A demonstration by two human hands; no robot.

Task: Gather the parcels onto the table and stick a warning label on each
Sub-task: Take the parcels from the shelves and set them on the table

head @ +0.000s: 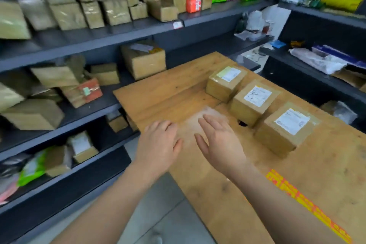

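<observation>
Running in a diagonal row from the far middle of the worktop (158, 89) toward its near right edge, three brown parcels sat with white labels facing up: the far box (224, 83), the middle box (253, 102) and the near box (285, 130). Far and middle seemed to touch; the near one stood just beside the middle, and each lay skewed to the worktop's edges. Both hands hovered over bare wood left of the row, holding nothing. The left hand (159, 144) was palm down, its grip loose with fingers spread. The right hand (217, 144) was flat, fingers apart, pointing away. A strip of orange and yellow stickers (309, 206) lay along the near right of the worktop, its print too blurred to read. Dark shelves (111, 33) on the left held many more parcels (143, 60). Label writing was probably printed text, unreadable here.
</observation>
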